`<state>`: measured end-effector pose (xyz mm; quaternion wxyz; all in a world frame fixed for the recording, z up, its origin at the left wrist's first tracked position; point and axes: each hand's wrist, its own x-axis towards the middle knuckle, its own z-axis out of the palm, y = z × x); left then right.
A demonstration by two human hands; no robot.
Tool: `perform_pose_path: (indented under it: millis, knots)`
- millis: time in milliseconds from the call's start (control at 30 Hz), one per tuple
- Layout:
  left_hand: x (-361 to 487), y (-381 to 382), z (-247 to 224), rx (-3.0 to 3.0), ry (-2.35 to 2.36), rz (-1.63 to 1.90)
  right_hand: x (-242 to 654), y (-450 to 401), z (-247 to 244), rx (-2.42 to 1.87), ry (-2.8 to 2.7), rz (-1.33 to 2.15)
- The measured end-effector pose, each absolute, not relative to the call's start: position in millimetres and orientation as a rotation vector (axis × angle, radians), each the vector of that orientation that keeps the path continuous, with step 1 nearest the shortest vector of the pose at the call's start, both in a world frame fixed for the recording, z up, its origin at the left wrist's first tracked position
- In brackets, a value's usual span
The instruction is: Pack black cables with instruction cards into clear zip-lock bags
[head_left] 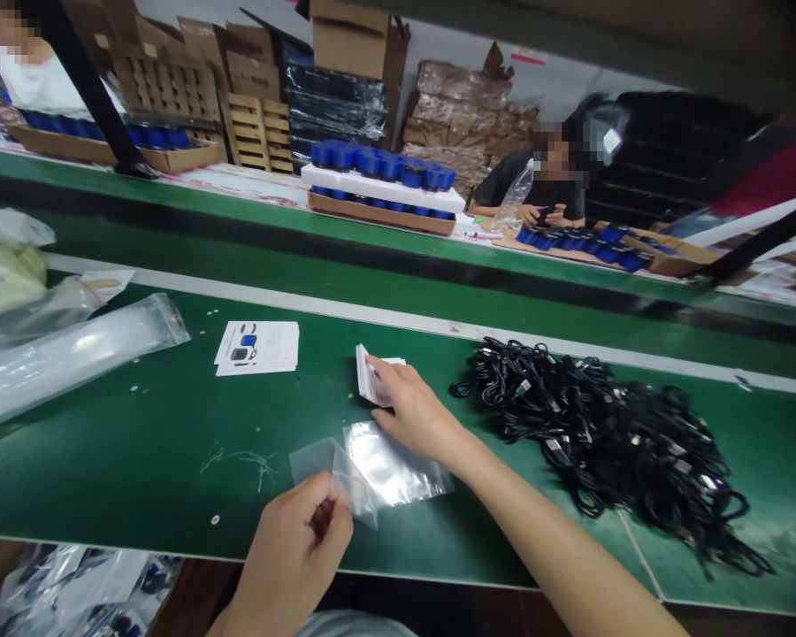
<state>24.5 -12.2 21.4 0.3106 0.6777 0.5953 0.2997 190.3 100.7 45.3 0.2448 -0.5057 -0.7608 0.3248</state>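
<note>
My left hand [300, 535] is closed, pinching a small clear plastic bag [315, 460] near the front edge of the green table. Further clear bags [398, 464] lie flat just beyond it, partly under the held one. My right hand [415, 407] reaches over to small white leaflets [366, 376], its fingers gripping one or more that stand tilted up at the left side. The hand covers much of these leaflets, so how many it grips is hidden. Left of them lies another stack of printed white leaflets [257, 348].
A heap of black USB cables [597, 425] lies on the right. Large plastic bags [80, 354] rest on the left, and a container of bagged items [80, 588] is below the table edge. Beyond, a raised ledge [252, 208] carries blue-and-black items [385, 166]; two people sit behind it.
</note>
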Motion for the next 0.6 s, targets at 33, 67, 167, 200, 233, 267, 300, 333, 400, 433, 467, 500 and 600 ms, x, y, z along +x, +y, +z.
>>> perform_pose_path:
  millis: [33,67,167,200,233,267,300,333,400,433,467,500,600]
  knots:
    - [24,-12,20,1.817,1.566,0.791,188,102,44,-1.388,-2.060,0.888]
    - [23,-12,19,1.843,1.562,0.792,187,103,43,-1.397,-2.036,0.896]
    - [22,-10,16,1.895,1.555,0.802,186,102,39,-1.401,-1.936,0.991]
    - [21,-10,16,1.903,1.551,0.801,187,102,37,-1.395,-1.897,1.043]
    - [21,-10,16,1.912,1.542,0.799,188,102,35,-1.387,-1.856,1.098]
    - [21,-10,15,1.919,1.536,0.794,189,102,33,-1.378,-1.817,1.154]
    - [21,-11,15,1.921,1.536,0.789,190,103,32,-1.371,-1.780,1.207]
    - [21,-11,15,1.920,1.538,0.787,191,104,31,-1.367,-1.746,1.252]
    - [22,-12,15,1.917,1.541,0.791,191,106,30,-1.370,-1.684,1.320]
    - [22,-12,15,1.916,1.542,0.798,191,107,31,-1.376,-1.657,1.344]
    - [22,-12,14,1.916,1.540,0.807,190,109,32,-1.384,-1.630,1.365]
    - [22,-12,14,1.918,1.537,0.817,189,110,33,-1.393,-1.604,1.386]
    - [22,-11,13,1.913,1.544,0.830,184,115,36,-1.422,-1.543,1.445]
